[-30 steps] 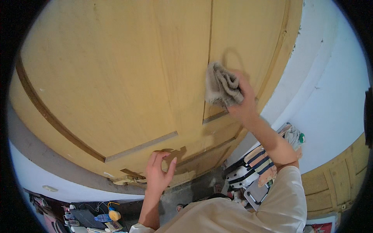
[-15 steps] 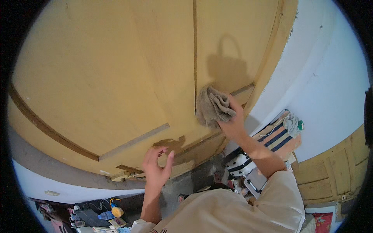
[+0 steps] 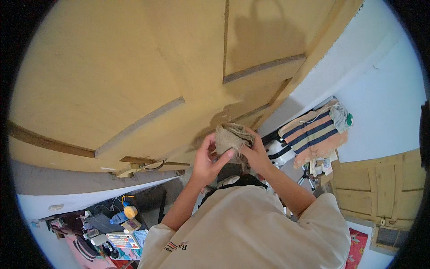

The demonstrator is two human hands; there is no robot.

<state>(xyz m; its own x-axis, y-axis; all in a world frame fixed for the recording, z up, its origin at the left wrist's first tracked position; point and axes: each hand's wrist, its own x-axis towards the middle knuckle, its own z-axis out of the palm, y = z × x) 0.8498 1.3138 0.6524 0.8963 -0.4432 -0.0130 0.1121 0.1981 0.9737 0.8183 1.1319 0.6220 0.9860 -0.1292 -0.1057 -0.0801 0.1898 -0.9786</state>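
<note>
A bunched, grey-brown cloth is held in front of my chest, between both hands. My right hand grips it from the right side, its fingers partly hidden behind the folds. Around the cloth's left and lower edge curl the fingers and thumb of my left hand. Beyond the hands stands a yellow-painted wooden door with recessed panels and dusty ledges; the cloth appears apart from it. A metal bolt latch sits low on the door, left of my hands.
At lower left, a dark desk holds a keyboard, a blue bottle and a yellow-lidded container. A striped cloth covers something by the white wall at right. Another yellow door stands at far right.
My right hand has brought the cloth down from the door toward my chest. My left hand has moved right and up and taken hold of the cloth too. The view has shifted.
</note>
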